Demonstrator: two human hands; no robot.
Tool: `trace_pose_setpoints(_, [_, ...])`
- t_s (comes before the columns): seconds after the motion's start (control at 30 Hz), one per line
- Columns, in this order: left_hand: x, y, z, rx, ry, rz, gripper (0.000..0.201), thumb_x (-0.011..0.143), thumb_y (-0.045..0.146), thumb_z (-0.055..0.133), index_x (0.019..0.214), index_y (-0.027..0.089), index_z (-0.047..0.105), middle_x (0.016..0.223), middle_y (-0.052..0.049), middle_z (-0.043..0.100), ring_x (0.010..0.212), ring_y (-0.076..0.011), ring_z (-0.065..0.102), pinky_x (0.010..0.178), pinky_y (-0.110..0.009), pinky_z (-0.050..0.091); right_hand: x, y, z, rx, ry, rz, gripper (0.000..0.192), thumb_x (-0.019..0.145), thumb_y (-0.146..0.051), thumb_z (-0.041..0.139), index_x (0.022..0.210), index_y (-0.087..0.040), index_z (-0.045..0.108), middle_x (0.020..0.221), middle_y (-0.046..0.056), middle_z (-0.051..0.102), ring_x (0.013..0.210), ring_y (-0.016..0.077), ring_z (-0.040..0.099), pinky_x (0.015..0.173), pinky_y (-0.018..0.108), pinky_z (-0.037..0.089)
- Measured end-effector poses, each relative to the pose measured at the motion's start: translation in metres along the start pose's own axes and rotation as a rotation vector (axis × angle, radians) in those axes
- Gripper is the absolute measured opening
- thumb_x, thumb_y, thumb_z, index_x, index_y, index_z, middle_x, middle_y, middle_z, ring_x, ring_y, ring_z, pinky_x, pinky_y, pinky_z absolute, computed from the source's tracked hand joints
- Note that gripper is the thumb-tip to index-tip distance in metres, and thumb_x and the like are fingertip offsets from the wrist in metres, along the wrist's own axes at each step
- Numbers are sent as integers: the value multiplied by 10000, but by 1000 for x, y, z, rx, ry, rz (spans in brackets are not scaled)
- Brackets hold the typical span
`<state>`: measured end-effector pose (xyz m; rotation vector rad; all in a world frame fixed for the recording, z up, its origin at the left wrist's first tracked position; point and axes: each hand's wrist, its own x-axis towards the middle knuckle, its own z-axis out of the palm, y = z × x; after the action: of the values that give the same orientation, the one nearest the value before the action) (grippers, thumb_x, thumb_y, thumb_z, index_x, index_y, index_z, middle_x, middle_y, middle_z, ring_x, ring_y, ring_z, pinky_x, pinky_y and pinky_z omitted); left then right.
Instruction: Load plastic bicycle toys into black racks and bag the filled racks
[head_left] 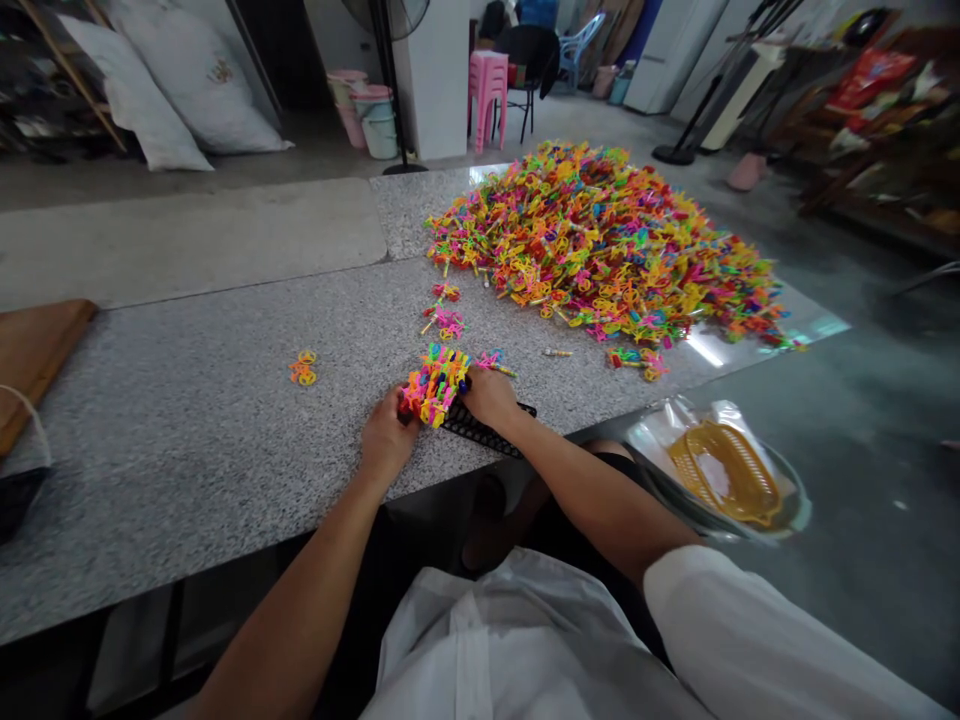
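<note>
Colourful plastic pieces (435, 385) sit bunched on a black tray (484, 428) at the granite table's (187, 420) near edge, where our left hand (386, 440) and right hand (489, 398) press curled fingers against them from either side. Beyond the tray lie loose pieces (304, 368), and farther still the big heap (600, 240).

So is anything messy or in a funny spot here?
A few colourful pieces lie apart from the big pile: an orange and yellow piece sits alone on the table, left of the left hand. Nothing looks broken.
</note>
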<state>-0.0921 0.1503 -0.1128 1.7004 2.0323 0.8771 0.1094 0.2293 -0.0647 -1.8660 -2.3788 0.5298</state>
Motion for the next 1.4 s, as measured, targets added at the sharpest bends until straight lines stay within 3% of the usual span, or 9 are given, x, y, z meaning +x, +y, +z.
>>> trace_pose_setpoints(0.17, [1,-3,1,-1,30,-14,573,873,253,736,1437,211,639,1223,-114,794,1111,-290,746,1022,-418,575,0,4,-17,-5,-105,-66,313,1083,-255,561,1311,-156,751,1295,170,799,1190,274,762,960,304,549])
trace_pose_setpoints(0.37, [1,-3,1,-8,37,9,567,873,236,732,1433,217,643,1183,-98,804,1093,-282,754,1006,-406,583,-3,55,-43,-153,25,119,367,1113,-327,532,1336,-125,742,1322,216,775,1228,296,743,998,329,555])
trace_pose_setpoints(0.53, [2,0,0,-6,35,-6,576,871,236,749,1436,216,643,1184,-103,807,1091,-286,755,1003,-412,584,-5,78,-38,-167,11,42,294,1080,-200,547,1187,-115,807,1271,226,788,1202,295,761,1004,325,557])
trace_pose_setpoints(0.67, [1,1,-1,-8,7,-15,566,890,266,743,1442,203,637,1198,-114,802,1092,-289,750,1008,-425,580,-10,72,-29,218,97,197,154,1010,-177,642,1045,-124,782,1047,168,835,986,251,807,865,285,600])
trace_pose_setpoints(0.77, [0,2,-1,-3,3,-22,587,885,271,753,1453,194,630,1229,-127,791,1114,-293,744,1023,-433,575,-22,52,-18,770,19,256,119,989,-170,619,901,-168,700,820,60,800,673,160,756,602,203,560])
trace_pose_setpoints(0.87, [-1,4,-1,-10,11,-14,598,881,255,753,1463,204,622,1230,-118,788,1124,-289,739,1038,-438,570,-40,24,-3,1057,-80,195,143,967,-148,585,843,-189,641,803,27,781,615,135,728,501,176,505])
trace_pose_setpoints(1.0, [-2,6,-1,-37,-6,-13,564,898,240,727,1450,200,625,1232,-121,787,1130,-294,737,1049,-450,569,-58,-2,15,865,-126,147,133,978,-177,574,939,-193,700,911,32,818,688,163,756,564,207,530])
trace_pose_setpoints(1.2, [-3,7,-1,-21,9,22,542,889,206,727,1424,219,640,1299,-120,770,1212,-306,715,1102,-462,551,-64,-12,21,309,31,14,271,1032,-191,586,1244,-198,754,1185,92,834,1099,246,785,893,259,541])
trace_pose_setpoints(1.4, [-3,6,2,-25,14,27,573,894,182,710,1460,195,621,1313,-141,766,1220,-312,717,1112,-473,547,-61,-17,14,187,-12,-19,299,1077,-257,587,1317,-184,749,1234,136,820,1171,278,765,938,281,517])
